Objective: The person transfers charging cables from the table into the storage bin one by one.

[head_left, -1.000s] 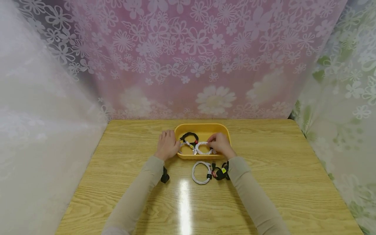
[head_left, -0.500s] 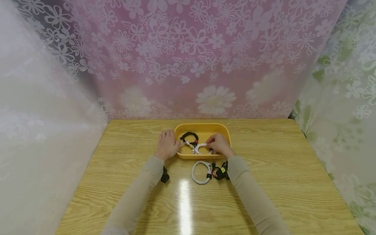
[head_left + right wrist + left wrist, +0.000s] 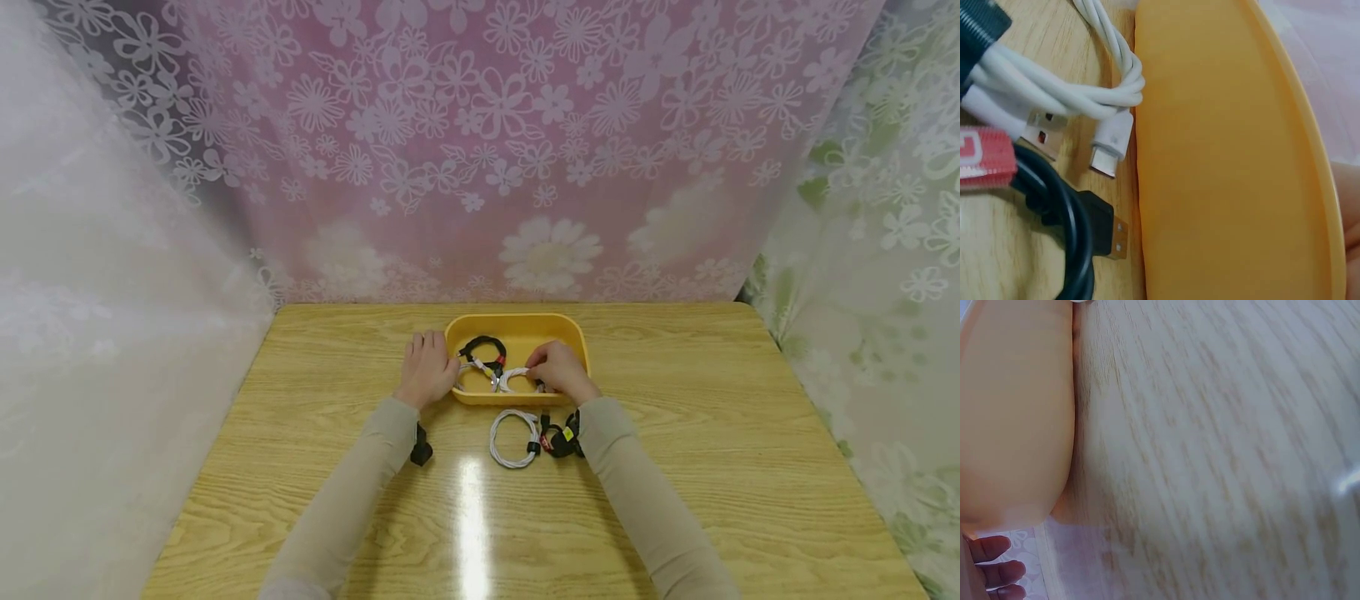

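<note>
Lowered slightly since a second ago, the white coil (image 3: 514,372) is now partly hidden by the front wall of the yellow tray (image 3: 517,400). It is pinched by the fingertips of the right hand (image 3: 564,368); the tray's left end is touched by the left hand (image 3: 426,367), its fingers laid close together. Just in front, the table (image 3: 697,433) is occupied by a strapped white ring (image 3: 494,440) and a black cable bundle (image 3: 561,444), partly covered by the right sleeve (image 3: 611,429). Inside the tray, a black coil (image 3: 483,340) and a pale cable (image 3: 478,364) are contained, left of the pinched one.

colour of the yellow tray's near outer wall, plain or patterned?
Plain orange-yellow; the outer wall shows best in right wrist.
</note>
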### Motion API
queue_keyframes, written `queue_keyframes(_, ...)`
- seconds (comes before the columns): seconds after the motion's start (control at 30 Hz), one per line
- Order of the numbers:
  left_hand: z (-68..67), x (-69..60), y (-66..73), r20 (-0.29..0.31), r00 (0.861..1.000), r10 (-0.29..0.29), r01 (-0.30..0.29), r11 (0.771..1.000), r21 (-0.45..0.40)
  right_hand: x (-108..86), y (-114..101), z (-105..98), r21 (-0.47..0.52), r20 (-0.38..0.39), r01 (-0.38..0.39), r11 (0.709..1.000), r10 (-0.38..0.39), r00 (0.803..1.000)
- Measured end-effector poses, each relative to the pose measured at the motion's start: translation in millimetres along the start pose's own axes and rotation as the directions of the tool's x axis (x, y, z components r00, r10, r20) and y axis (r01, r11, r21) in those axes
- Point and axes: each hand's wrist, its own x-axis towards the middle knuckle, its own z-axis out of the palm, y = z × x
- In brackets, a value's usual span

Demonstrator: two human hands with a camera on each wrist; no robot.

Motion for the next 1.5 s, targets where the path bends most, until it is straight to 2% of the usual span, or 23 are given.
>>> queue_keyframes(0.5,1.3,0.5,-1.0,-0.008,1.0,0.001,-0.001,1.0,0.004,-1.4,0.4,-0.6,0.016,-0.034,0.012,1.0,-0.011,0.999)
queue_keyframes(0.83,1.0,-0.7,0.2,-0.002,1.0,0.001,-0.001,1.0,0.005,-7.4,-6.8,-4.7,-0.007,-0.083,0.057,0.998,-0.057,0.995)
queue_keyframes(0.97,1.4,0.0,-0.2,-0.012,1.0,0.005,-0.005,1.0,0.005,-12.4,-11.0,-7.4,0.021,-0.099,0.065,0.998,-0.063,0.993)
queue_keyframes(1.13,1.3,0.2,-0.7,-0.012,1.0,0.01,-0.01,1.0,0.004,-19.4,-12.4,-10.2,0.104,-0.114,0.075,0.992,-0.063,0.991)
queue_keyframes(1.23,1.4,0.4,-1.2,-0.009,1.0,0.014,-0.014,1.0,0.005,-23.6,-14.3,-11.5,0.128,-0.139,0.091,0.988,-0.073,0.988)
queue_keyframes(1.5,-0.1,0.2,-1.8,0.003,1.0,0.024,-0.024,1.0,0.004,-34.1,-20.1,-12.5,0.123,-0.238,0.172,0.977,-0.139,0.961)
